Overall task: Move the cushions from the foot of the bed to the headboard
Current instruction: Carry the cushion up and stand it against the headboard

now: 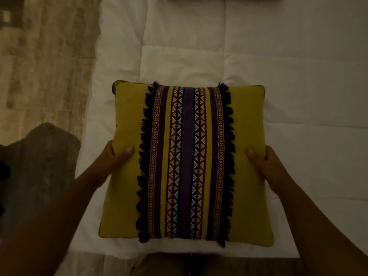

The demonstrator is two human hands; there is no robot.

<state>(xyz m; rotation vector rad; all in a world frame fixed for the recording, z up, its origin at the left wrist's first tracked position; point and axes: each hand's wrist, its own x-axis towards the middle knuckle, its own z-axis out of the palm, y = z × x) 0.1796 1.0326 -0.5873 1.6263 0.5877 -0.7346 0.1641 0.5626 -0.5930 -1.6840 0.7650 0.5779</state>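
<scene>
At the bed's [278, 76] near edge, one yellow cushion [127, 176] is clasped by two hands: left hand [111, 158] and right hand [266, 164] on its side edges. White bedding stretches open beyond; carpet [45, 66] borders the left edge.

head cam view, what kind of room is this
Most likely a bedroom: a bed with a white quilted duvet, a mustard cushion held by the left hand and right hand, and a pale rug beside it.
</scene>
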